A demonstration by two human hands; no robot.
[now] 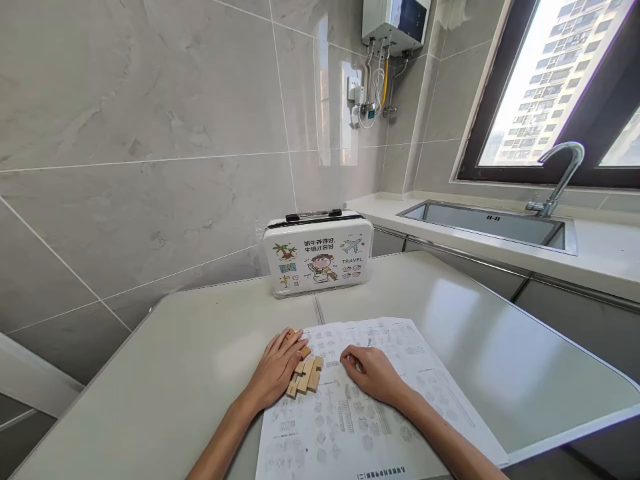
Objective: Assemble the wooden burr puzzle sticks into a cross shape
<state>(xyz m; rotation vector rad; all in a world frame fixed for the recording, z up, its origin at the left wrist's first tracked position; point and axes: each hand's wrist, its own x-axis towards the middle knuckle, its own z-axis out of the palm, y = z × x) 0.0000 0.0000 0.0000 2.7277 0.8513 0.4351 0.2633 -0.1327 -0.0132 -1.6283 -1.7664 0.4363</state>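
At left, on the worktop (150, 400): left hand (274, 370), palm down, with fingers slightly spread over the far part of a cluster of wooden blocks (307, 375), visibly pinching none. Just right of that hand, at the left edge of a printed paper (350, 427): nearer blocks in plain view, side by side and staggered. Judged light, stiff and hard to damage, with dry faces, yet apt to slide apart if pushed; best taken singly by the two long sides. Farther off, slightly right: white case (320, 257), upright, probably rigid, likely slippery in the clear wrapping; best lifted by the black handle (313, 215) on top. At right, over the paper: right hand (373, 373), with fingers curled inward; impossible to tell whether pinching anything.
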